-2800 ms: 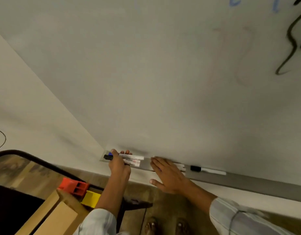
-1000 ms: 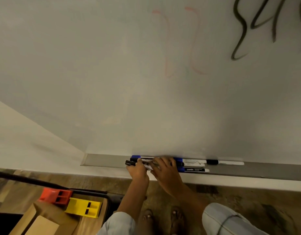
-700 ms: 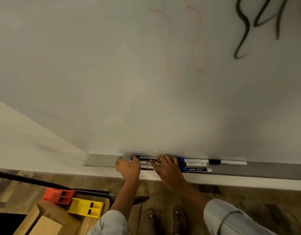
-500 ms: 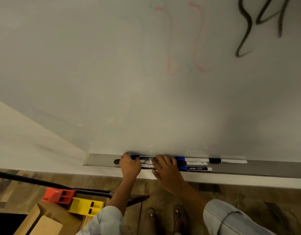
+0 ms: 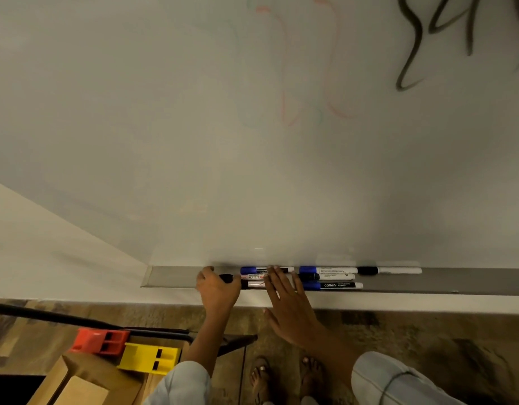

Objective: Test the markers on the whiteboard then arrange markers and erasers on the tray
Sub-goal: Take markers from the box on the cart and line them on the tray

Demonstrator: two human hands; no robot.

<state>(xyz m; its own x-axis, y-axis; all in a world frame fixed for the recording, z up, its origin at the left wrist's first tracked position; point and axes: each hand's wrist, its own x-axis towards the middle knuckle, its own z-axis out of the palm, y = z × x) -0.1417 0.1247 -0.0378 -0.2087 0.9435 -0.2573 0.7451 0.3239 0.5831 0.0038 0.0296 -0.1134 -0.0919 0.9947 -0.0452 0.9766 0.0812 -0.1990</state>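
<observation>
Several markers lie lengthwise in the grey tray [image 5: 170, 280] under the whiteboard [image 5: 252, 141]. A blue-capped marker [image 5: 254, 270] lies at the back, and a black-capped marker [image 5: 252, 277] and another marker [image 5: 256, 285] lie in front of it. My left hand [image 5: 219, 290] curls over the left ends of those two, fingers closed on the black cap. My right hand [image 5: 290, 305] rests flat with spread fingers across the markers' middles. To the right lie more blue-capped markers [image 5: 331, 285] and a black-capped one [image 5: 389, 270].
A red eraser [image 5: 99, 342] and a yellow eraser [image 5: 148, 358] sit on a cardboard box [image 5: 77, 387] at the lower left, beside a dark bar [image 5: 48, 315]. Black and faint red scribbles mark the board. My sandalled feet [image 5: 281, 375] stand on the patterned floor.
The markers were gathered into a tight row in the tray. My left hand slid along their left ends and now grips the black cap; my right hand stays flat over them.
</observation>
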